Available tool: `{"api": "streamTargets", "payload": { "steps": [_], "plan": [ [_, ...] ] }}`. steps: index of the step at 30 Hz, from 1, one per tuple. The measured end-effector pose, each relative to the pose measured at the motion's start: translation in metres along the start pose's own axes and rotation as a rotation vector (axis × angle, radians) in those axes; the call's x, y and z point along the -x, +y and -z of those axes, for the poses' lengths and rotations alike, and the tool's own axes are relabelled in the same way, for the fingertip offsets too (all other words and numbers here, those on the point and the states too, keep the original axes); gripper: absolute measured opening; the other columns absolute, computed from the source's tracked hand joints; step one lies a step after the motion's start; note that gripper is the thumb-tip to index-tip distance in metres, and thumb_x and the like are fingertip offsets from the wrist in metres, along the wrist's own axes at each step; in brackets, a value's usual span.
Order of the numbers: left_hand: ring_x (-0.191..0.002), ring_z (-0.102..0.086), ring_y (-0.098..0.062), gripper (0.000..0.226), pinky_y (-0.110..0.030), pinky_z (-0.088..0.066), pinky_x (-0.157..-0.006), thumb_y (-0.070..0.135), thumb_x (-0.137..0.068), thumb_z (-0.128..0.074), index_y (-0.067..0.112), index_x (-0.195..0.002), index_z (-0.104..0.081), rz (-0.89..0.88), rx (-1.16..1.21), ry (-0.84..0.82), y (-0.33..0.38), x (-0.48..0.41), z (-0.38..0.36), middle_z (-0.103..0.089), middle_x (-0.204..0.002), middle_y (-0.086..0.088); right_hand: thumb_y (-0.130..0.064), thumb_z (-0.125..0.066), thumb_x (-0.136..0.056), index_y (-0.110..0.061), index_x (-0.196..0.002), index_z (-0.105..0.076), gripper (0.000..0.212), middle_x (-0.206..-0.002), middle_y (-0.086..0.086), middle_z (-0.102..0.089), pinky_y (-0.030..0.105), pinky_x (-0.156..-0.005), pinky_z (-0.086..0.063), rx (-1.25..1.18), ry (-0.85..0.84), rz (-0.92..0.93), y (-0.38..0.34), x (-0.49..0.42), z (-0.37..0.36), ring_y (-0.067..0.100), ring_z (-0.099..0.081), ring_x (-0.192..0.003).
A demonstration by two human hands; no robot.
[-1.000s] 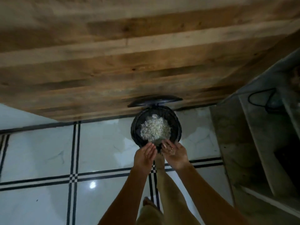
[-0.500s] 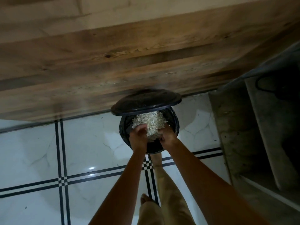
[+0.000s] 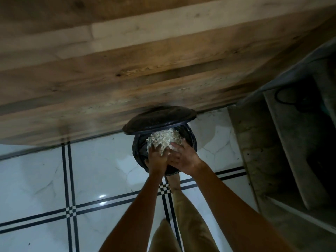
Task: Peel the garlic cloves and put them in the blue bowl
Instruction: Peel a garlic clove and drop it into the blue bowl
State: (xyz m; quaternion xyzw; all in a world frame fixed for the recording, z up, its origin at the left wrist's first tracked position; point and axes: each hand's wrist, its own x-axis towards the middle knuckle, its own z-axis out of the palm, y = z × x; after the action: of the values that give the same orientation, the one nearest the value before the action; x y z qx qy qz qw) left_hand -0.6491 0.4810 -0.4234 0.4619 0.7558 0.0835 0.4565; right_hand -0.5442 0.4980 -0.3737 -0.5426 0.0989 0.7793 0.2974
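A black pedal bin (image 3: 139, 151) stands on the tiled floor with its lid (image 3: 160, 119) tipped up. Inside is a heap of pale garlic skins (image 3: 163, 138). My left hand (image 3: 157, 158) and my right hand (image 3: 184, 157) are side by side over the bin's near rim, fingers stretched out flat and touching the near edge of the heap. Neither hand visibly grips anything. No blue bowl or garlic cloves are in view.
A wooden panel (image 3: 127, 70) rises right behind the bin. To the right are grey concrete ledges (image 3: 283, 142) with a black cable (image 3: 291, 99). My foot (image 3: 174, 180) is at the bin's base. White tiles with dark lines (image 3: 69, 179) cover the floor.
My hands went from open at the rim to bunched on the skins, and are now flat with fingers stretched out. The lid has dropped lower over the bin.
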Motion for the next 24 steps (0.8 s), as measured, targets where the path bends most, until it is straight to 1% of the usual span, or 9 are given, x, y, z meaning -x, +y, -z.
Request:
{"api": "streamTargets", "payload": {
  "steps": [2,6,8,9,11,14,18,22,24],
  "plan": [
    [-0.123,-0.05,-0.028,0.032,-0.033,-0.036,-0.103,0.016,-0.096,-0.051,0.007,-0.126,-0.056,0.045,0.214,0.049,0.011,0.012,0.025,-0.054,-0.133,-0.012,-0.037,-0.033,-0.1,-0.007,-0.131,-0.046,0.045,-0.135,0.008,-0.05,0.037,-0.093,-0.039,0.151,0.054,0.067,0.001,0.031,0.006,0.027,-0.049,-0.118],
    [-0.101,-0.061,-0.022,0.019,-0.025,-0.045,-0.089,0.002,-0.091,-0.055,0.005,-0.105,-0.067,-0.155,0.211,-0.077,0.047,0.081,0.063,-0.066,-0.106,-0.007,-0.025,-0.047,-0.096,-0.005,-0.121,-0.056,0.033,-0.126,0.013,-0.057,0.03,-0.076,-0.044,0.461,0.246,0.225,0.005,0.112,0.018,0.025,-0.057,-0.101],
    [-0.097,-0.06,-0.014,0.019,-0.024,-0.046,-0.088,0.006,-0.092,-0.056,0.006,-0.105,-0.069,-0.257,0.172,-0.099,0.074,0.128,0.07,-0.066,-0.103,-0.002,-0.024,-0.045,-0.097,-0.008,-0.119,-0.056,0.03,-0.124,0.011,-0.059,0.036,-0.091,-0.043,0.504,0.228,0.311,0.008,0.176,0.034,0.028,-0.054,-0.113],
    [-0.096,-0.06,-0.013,0.018,-0.024,-0.046,-0.088,0.007,-0.092,-0.056,0.007,-0.104,-0.07,-0.31,0.162,-0.112,0.091,0.15,0.071,-0.067,-0.102,-0.001,-0.024,-0.043,-0.097,-0.009,-0.119,-0.056,0.029,-0.121,0.008,-0.06,0.039,-0.096,-0.041,0.489,0.208,0.363,0.009,0.207,0.044,0.027,-0.054,-0.114],
    [-0.095,-0.063,-0.016,0.017,-0.02,-0.045,-0.083,0.006,-0.091,-0.058,0.006,-0.101,-0.071,-0.424,0.146,-0.179,0.132,0.204,0.067,-0.068,-0.098,-0.003,-0.025,-0.043,-0.097,-0.009,-0.117,-0.058,0.03,-0.113,0.004,-0.063,0.039,-0.094,-0.044,0.392,0.22,0.51,0.014,0.276,0.079,0.024,-0.058,-0.107],
    [-0.089,-0.062,-0.019,0.016,-0.017,-0.042,-0.073,0.004,-0.089,-0.058,0.003,-0.098,-0.07,-0.564,0.091,-0.335,0.205,0.273,0.039,-0.069,-0.095,-0.012,-0.026,-0.05,-0.094,-0.008,-0.111,-0.063,0.028,-0.096,0.002,-0.067,0.032,-0.075,-0.048,0.143,0.361,0.714,0.012,0.365,0.134,0.02,-0.06,-0.088],
    [-0.071,-0.057,-0.008,0.015,-0.005,-0.038,-0.06,-0.006,-0.085,-0.058,-0.006,-0.096,-0.069,-0.876,-0.054,-0.581,0.303,0.38,-0.041,-0.069,-0.093,-0.021,-0.011,-0.044,-0.096,0.0,-0.109,-0.061,0.024,-0.096,0.008,-0.064,0.025,-0.073,-0.047,-0.129,0.597,0.977,0.016,0.487,0.216,0.01,-0.059,-0.077],
    [-0.058,-0.056,0.016,0.019,-0.002,-0.039,-0.063,-0.008,-0.086,-0.057,-0.008,-0.102,-0.067,-1.096,-0.198,-0.827,0.345,0.498,-0.155,-0.066,-0.094,-0.014,-0.009,-0.048,-0.094,0.002,-0.105,-0.063,0.022,-0.099,0.015,-0.064,0.013,-0.059,-0.042,-0.274,0.869,1.114,0.052,0.575,0.327,0.012,-0.057,-0.078],
    [-0.073,-0.063,0.007,0.022,-0.008,-0.044,-0.072,-0.005,-0.087,-0.058,-0.005,-0.108,-0.065,-1.125,-0.279,-0.93,0.354,0.538,-0.206,-0.067,-0.104,-0.016,-0.008,-0.052,-0.092,0.003,-0.103,-0.065,0.021,-0.094,0.011,-0.064,0.015,-0.064,-0.04,-0.245,1.053,1.123,0.069,0.598,0.378,0.013,-0.056,-0.083]
  ]
}}
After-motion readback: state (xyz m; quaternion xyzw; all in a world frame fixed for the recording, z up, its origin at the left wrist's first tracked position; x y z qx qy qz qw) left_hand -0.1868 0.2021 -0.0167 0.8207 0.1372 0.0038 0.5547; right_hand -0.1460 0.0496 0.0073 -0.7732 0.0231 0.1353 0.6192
